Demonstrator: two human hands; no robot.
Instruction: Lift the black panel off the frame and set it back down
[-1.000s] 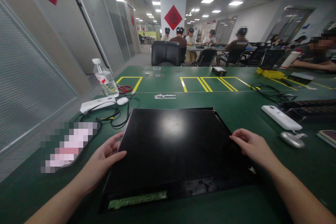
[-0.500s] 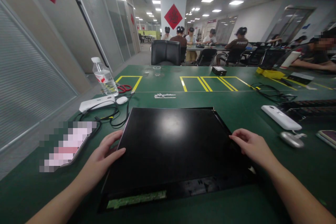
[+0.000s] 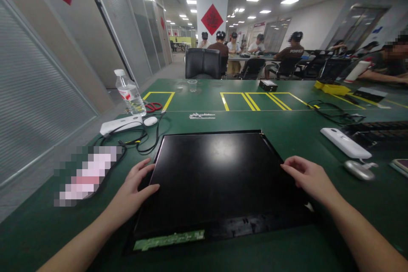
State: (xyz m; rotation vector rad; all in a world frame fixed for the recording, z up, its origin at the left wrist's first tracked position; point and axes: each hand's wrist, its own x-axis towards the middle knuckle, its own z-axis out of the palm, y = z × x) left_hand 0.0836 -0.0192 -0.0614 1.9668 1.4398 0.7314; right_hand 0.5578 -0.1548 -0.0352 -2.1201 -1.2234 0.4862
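In front of us, the screen (image 3: 216, 178) lies within its black frame (image 3: 273, 148), apparently seated, though not every edge shows; the circuit board (image 3: 168, 240) at seven o'clock is uncovered. Our left hand (image 3: 135, 189), fingers spread, rests its thumb at nine; our right hand (image 3: 304, 176) pinches the frame at three. What the bottle (image 3: 127, 93) at eleven and cup (image 3: 192, 86) at twelve hold, we cannot tell.

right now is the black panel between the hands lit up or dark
Dark. The black panel shows plain black across its face, apart from one soft pale patch that looks like a reflected light.
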